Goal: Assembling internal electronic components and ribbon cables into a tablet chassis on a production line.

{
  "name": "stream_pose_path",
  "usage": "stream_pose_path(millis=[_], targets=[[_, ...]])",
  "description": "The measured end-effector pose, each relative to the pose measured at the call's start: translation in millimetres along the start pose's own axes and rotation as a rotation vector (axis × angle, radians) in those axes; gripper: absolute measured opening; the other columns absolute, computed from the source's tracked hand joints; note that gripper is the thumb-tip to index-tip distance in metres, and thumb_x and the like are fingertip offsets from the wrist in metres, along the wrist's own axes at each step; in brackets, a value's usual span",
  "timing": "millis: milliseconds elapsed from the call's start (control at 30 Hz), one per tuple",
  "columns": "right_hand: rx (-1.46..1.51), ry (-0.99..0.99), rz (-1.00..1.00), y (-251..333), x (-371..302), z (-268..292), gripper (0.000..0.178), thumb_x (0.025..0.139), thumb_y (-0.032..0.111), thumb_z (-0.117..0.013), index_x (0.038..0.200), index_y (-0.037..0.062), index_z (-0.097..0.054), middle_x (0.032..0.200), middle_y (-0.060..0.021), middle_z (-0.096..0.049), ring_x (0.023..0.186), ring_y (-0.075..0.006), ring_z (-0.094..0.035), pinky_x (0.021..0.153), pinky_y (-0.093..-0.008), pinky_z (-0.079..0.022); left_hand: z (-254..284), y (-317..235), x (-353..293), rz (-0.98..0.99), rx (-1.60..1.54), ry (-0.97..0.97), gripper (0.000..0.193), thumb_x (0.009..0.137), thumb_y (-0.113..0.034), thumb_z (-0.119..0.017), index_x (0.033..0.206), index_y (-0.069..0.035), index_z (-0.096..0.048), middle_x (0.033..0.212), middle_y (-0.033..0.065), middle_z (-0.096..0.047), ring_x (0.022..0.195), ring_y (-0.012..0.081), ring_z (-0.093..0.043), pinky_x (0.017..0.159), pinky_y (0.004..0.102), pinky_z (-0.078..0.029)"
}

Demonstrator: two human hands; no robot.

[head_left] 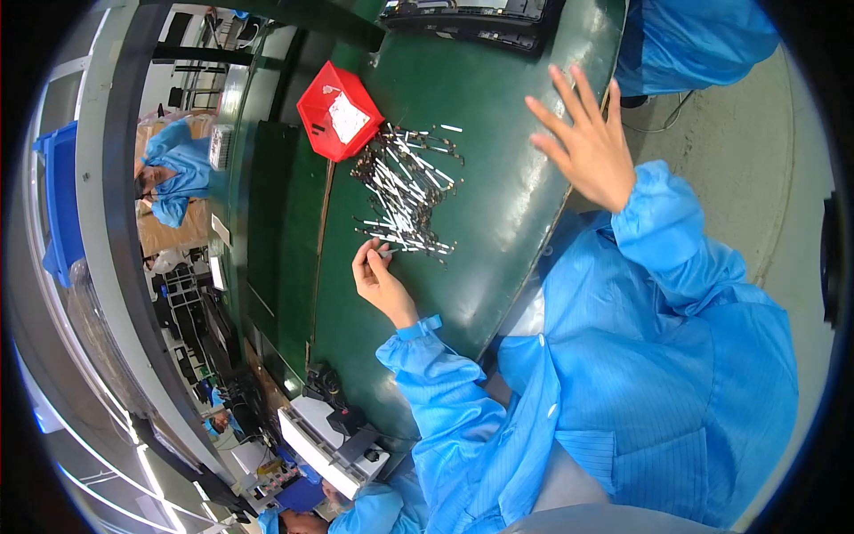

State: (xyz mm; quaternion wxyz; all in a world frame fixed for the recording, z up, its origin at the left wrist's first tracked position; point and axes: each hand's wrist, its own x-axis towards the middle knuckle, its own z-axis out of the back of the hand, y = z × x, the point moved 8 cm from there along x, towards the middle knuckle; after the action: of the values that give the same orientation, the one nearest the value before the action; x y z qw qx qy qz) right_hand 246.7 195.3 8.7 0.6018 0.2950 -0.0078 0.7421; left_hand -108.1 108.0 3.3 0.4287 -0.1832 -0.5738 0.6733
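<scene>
A loose pile of thin black cables with white strips (405,191) lies on the green table (480,205). At the pile's near-left edge is my left hand (382,283). Its thumb and forefinger are pinched on the end of one thin white-and-black strip, mostly covered by the fingertips. My right hand (587,147) is raised near the table's right edge, palm down, fingers spread and holding nothing. One white strip (451,128) lies apart from the rest, at the far right of the pile.
A red plastic bin (340,111) with a white label touches the pile's far-left side. A black frame-like part (476,22) lies at the far end. Someone's blue sleeve (698,44) is beyond the right edge. White equipment (329,440) stands at the lower left.
</scene>
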Motion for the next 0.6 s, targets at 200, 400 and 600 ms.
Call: stream_pose_path(millis=[200,400,600], targets=[[0.264,0.318,0.186,58.8,-54.3,6.0,0.051,0.085,0.042,-0.055,0.126,0.0130,-0.052,0.148,-0.0075,-0.026,0.140,-0.0269,-0.014,0.108,-0.0620,-0.007,-2.1,-3.5,-2.4,0.017,0.057,-0.019,0.020,0.095,-0.012,-0.049,0.105,0.003,-0.058,0.100,0.0110,-0.064,0.084,0.0150,-0.061,0.072,0.0243,-0.047],[0.244,0.234,0.166,53.6,-18.7,3.1,0.038,0.085,0.042,-0.055,0.109,0.0147,-0.067,0.149,-0.0072,-0.025,0.140,-0.0268,-0.015,0.108,-0.0601,-0.007,-1.0,-3.2,-2.1,0.017,0.093,0.006,0.021,0.095,-0.015,-0.049,0.108,0.000,-0.058,0.103,0.0100,-0.064,0.088,0.0150,-0.061,0.075,0.0254,-0.047],[0.177,0.238,0.171,53.2,-21.9,-2.5,0.044,0.084,0.042,-0.055,0.121,0.0180,-0.059,0.149,-0.0064,-0.024,0.140,-0.0271,-0.014,0.108,-0.0607,-0.007,-4.0,-4.9,-2.1,0.019,0.084,0.016,0.022,0.096,-0.014,-0.048,0.108,0.001,-0.057,0.104,0.0105,-0.063,0.087,0.0154,-0.061,0.075,0.0260,-0.048]])
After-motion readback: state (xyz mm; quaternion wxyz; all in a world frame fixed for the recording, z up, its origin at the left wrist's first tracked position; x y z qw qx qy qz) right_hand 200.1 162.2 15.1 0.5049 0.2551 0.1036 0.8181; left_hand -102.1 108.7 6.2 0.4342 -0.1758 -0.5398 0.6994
